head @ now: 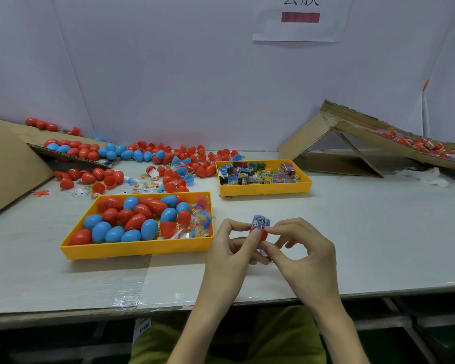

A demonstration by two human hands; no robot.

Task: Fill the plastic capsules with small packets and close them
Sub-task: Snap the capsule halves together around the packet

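Pale grey tabletop [352, 232] runs out from a plain white wall. On it sits a large yellow plastic tray [137, 249] holding whole red and blue egg-shaped capsules and some clear toy bags. Just right of that tray, raised above the surface, both hands work on one piece. The left hand [230, 248] pinches a red plastic capsule half [260, 234] between thumb and forefinger. The right hand [305, 250] nips a small blue printed packet [260, 222] with its fingertips. Most of the packet stands proud of the half's mouth. Behind the tray and to its right is a smaller yellow plastic tray [264, 190] full of such packets. Behind the tray, loose red and blue capsule halves [184, 166] lie scattered.

The main risk, as I judge it, is the packet itself. It looks stiff and sits high, so unless it is folded or pushed well down it may spring back out. It could also get caught in the seam and stop the halves from snapping together. The red half is held only by a light pinch, so a hard push from the right hand could twist it loose and drop it. Neither hand holds a mating half, so one hand must let go to fetch one. Something pale pink shows under the red half, possibly a second packet, though it is too small to tell.
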